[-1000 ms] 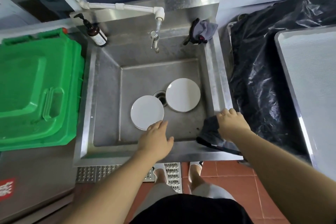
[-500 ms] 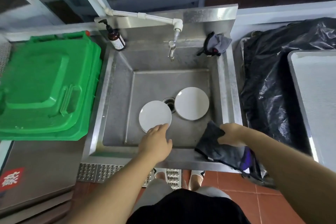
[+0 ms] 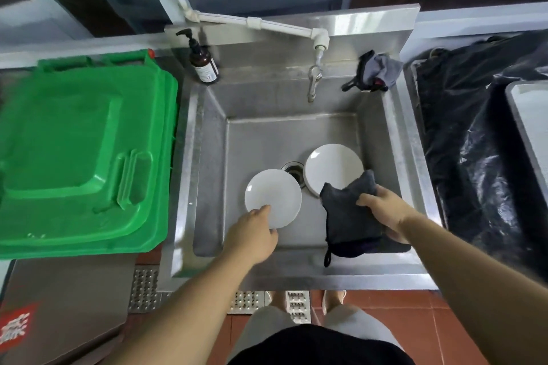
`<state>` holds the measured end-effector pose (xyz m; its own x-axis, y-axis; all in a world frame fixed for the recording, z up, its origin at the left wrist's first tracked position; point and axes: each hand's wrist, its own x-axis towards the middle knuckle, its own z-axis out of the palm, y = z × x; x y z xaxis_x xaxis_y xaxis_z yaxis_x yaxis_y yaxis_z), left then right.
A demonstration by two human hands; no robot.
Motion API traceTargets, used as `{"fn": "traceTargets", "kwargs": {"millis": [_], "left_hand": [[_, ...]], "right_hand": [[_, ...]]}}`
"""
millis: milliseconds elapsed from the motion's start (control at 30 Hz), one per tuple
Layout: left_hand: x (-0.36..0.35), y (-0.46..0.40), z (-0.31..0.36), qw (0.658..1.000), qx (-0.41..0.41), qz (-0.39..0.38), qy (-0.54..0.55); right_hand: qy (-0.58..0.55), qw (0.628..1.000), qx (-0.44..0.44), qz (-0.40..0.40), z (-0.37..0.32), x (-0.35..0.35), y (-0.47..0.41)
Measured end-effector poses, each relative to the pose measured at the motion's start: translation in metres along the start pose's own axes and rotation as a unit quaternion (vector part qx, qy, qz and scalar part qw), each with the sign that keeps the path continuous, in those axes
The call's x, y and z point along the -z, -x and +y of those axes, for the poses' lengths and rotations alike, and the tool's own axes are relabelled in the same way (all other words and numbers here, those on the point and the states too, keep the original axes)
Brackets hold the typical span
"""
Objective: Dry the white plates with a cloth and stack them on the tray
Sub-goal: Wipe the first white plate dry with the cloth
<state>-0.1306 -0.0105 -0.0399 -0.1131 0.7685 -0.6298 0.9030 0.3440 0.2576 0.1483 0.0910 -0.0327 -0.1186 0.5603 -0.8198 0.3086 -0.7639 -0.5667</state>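
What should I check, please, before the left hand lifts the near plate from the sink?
1. Left hand on the near plate: fingers touch its near edge, grip not shown: cannot tell.
2. Dark cloth ready in the right hand: ok.
3. Near plate free of the far plate: apart, ok.
4. Tray at the right has bare space: ok.
5. Plate wet or slippery: cannot tell.

Left hand (image 3: 252, 234) touches near plate (image 3: 272, 197); right hand (image 3: 385, 210) holds dark cloth (image 3: 350, 213) over sink (image 3: 207, 157).
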Motion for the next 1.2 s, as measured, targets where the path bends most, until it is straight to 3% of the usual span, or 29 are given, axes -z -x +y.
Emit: {"fn": "traceTargets", "kwargs": {"millis": [267, 567, 900, 1200], "left_hand": [[-0.003, -0.043, -0.05, 0.999, 0.03, -0.038, -0.004], [-0.052, -0.114, -0.078, 0.989, 0.113, -0.052, 0.075], [-0.112, -0.198, -0.111, 0.946, 0.249, 0.04, 0.205], [-0.138, -0.238, -0.118, 0.897, 0.323, 0.104, 0.283]], "right_hand": [[-0.18, 0.979, -0.066, 0.071, 0.024, -0.041, -0.04], [-0.252, 0.959, -0.082, 0.1, 0.04, -0.062, -0.094], [-0.273, 0.952, -0.08, 0.11, 0.062, -0.064, -0.147], [-0.302, 0.943, -0.067, 0.121, 0.067, -0.073, -0.165]]}}
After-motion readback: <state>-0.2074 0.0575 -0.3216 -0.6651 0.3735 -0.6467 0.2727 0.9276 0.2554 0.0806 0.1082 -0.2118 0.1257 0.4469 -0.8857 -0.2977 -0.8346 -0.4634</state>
